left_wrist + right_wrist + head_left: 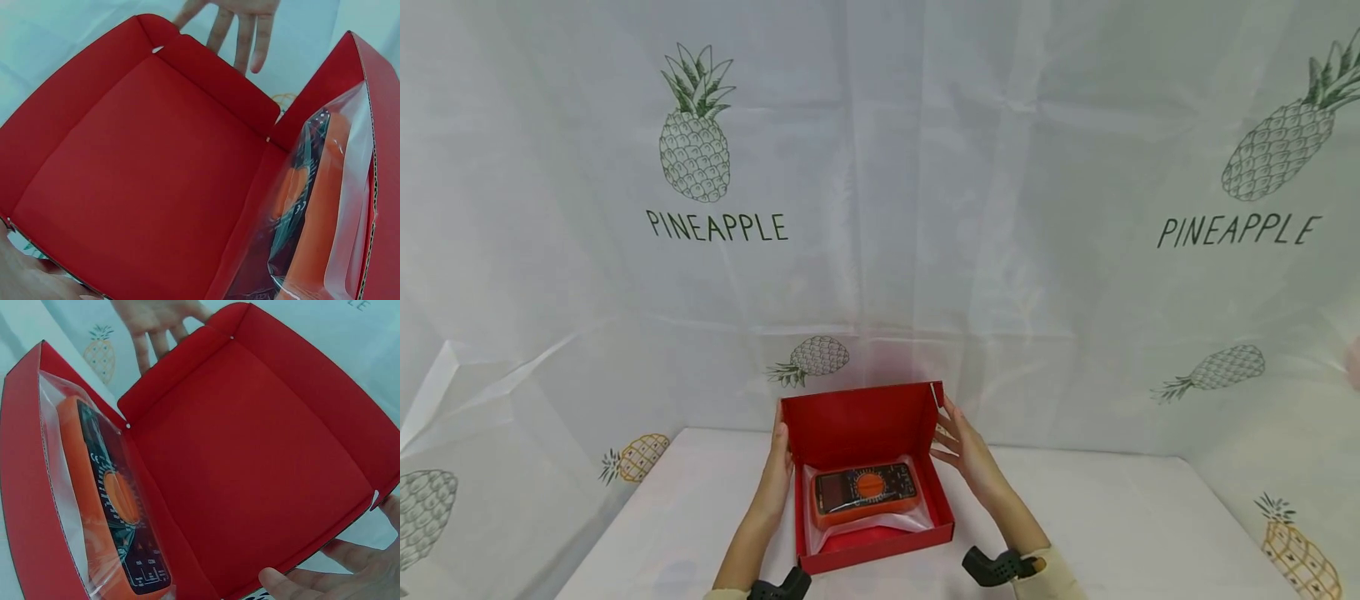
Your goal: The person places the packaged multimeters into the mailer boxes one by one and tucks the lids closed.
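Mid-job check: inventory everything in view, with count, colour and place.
box: 1, red, lid raised, on tabletop
multimeter: 1, orange and black, inside box
plastic bag: 1, clear, around multimeter
tabletop: 1, white, under box
sheeting: count unclear, white, behind and beside tabletop
pineapple prints: several, green or yellow, on sheeting
lettering: 2 words, green, on sheeting
wrist devices: 2, black, bottom of head view
sleeves: 2, cream, beside wrist devices
left hand: 1, bare, lid's left edge
right hand: 1, bare, lid's right edge

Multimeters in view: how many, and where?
1: the orange-and-black multimeter, in a clear plastic bag inside the open red box. All three views show the same one; whatever lies beneath it is hidden.
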Demonstrator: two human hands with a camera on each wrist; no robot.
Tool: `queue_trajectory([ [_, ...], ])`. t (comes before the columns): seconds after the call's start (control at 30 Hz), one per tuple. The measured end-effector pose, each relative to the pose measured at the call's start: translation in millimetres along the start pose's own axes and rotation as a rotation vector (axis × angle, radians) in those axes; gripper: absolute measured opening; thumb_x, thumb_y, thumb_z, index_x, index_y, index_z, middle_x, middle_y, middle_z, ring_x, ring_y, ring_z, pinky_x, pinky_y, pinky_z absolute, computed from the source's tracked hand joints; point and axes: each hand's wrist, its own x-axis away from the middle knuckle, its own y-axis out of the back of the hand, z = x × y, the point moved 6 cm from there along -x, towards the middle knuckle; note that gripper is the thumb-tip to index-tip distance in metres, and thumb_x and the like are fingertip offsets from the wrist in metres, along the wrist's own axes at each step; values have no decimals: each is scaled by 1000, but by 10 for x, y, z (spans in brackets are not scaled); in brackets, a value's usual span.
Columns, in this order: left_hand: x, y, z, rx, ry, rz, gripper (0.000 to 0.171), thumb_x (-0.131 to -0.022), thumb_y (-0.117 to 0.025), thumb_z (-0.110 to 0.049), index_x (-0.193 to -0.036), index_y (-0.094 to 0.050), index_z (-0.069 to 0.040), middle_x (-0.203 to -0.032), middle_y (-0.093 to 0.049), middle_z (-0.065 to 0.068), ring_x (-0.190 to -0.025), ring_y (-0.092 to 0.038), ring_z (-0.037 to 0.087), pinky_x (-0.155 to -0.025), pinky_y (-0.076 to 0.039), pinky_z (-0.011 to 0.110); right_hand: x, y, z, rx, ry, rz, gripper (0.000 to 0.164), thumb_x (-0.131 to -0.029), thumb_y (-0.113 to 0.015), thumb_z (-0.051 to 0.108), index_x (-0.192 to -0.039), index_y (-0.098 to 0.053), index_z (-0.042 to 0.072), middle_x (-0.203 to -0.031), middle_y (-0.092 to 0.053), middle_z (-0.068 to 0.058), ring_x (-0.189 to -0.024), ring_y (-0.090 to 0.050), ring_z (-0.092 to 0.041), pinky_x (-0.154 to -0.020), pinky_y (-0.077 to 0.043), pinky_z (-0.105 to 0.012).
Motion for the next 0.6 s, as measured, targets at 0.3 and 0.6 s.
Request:
queue_trajectory([
  [0.3, 7, 8, 30, 5, 0, 0, 65, -104, -15, -45, -156, 13, -17, -162, 14, 12, -147, 13, 40, -109, 1, 72, 25, -14, -9, 20, 22, 9, 59, -107, -22, 42, -157, -15, 12, -155, -27, -25, -137, -34, -49, -104, -40, -57],
  [0.6, 23, 13, 110, 11, -7, -13, 62, -105, -18, -38, -157, 11, -20, -163, 9, 12, -147, 9, 40, -109, -3, 74, 62, -11, 19, -12, 43, -7, 56, -108, -24, 37, -155, -17, 7, -152, -29, -30, -134, -36, -51, -103, -40, -57],
])
